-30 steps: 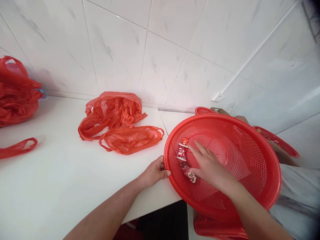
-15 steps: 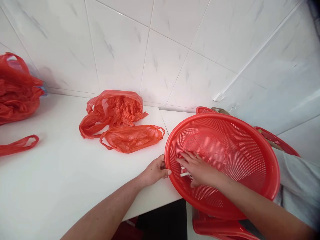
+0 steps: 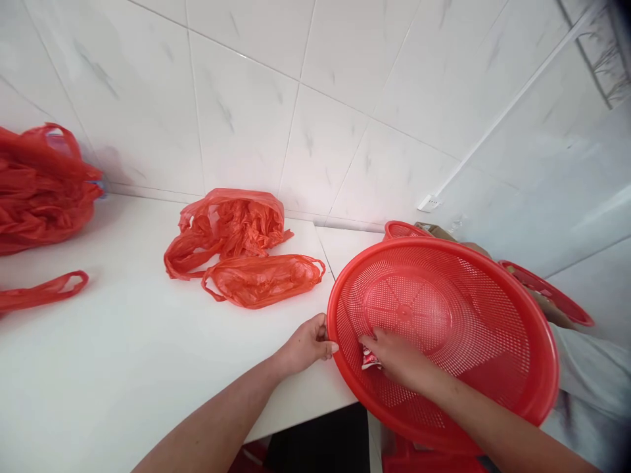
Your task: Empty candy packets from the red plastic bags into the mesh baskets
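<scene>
A big round red perforated basket [image 3: 473,341] tilts toward me at the right end of the white counter [image 3: 123,368]. My left hand [image 3: 305,343] grips its left rim, thumb over the edge. Inside the basket, near the lower left wall, my right hand [image 3: 394,355] is closed over small red-and-white candy packets [image 3: 367,359]; only a bit of wrapper shows under the fingers.
Two crumpled red plastic bags [image 3: 236,253] lie on the counter beside the tiled wall. A fuller red bag [image 3: 39,190] and a loose bag handle [image 3: 44,290] sit at the far left. More red baskets [image 3: 547,292] stand behind and under the big one.
My right hand drew the loose packets down the basket wall toward me and closed over them. The basket tipped a little more; my left hand stayed on the rim.
</scene>
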Demonstrator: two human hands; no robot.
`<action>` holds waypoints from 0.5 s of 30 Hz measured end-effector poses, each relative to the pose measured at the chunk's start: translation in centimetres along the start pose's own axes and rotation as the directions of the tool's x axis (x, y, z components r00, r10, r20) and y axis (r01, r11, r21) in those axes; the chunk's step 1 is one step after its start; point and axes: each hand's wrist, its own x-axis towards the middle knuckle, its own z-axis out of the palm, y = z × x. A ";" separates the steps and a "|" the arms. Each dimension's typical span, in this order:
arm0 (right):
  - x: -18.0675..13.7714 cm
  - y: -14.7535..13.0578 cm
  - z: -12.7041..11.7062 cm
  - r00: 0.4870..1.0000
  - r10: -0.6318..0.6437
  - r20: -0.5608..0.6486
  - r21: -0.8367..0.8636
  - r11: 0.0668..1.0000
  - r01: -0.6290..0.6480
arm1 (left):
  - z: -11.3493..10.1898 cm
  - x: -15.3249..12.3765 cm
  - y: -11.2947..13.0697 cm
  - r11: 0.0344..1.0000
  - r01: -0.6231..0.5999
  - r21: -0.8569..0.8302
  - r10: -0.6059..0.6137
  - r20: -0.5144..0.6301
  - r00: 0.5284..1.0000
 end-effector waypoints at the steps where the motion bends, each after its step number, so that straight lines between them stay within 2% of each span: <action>1: 0.0 0.1 0.3 1.000 0.005 0.005 0.029 1.000 -0.005 | 0.0 0.0 -0.1 1.000 0.000 -0.004 0.000 0.000 1.000; 7: -0.6 0.9 1.1 0.998 0.037 0.052 0.226 0.973 -0.048 | -0.2 0.2 -0.4 0.999 -0.017 -0.036 0.017 -0.001 1.000; 12: -1.3 0.9 0.2 0.989 -0.025 0.149 0.351 0.936 -0.029 | -0.2 0.3 -0.5 0.999 -0.030 -0.040 0.030 0.010 0.999; 15: -1.6 0.7 -0.4 0.983 -0.027 0.183 0.351 0.935 -0.040 | -0.2 0.3 -0.6 0.999 -0.029 -0.039 0.030 0.015 0.999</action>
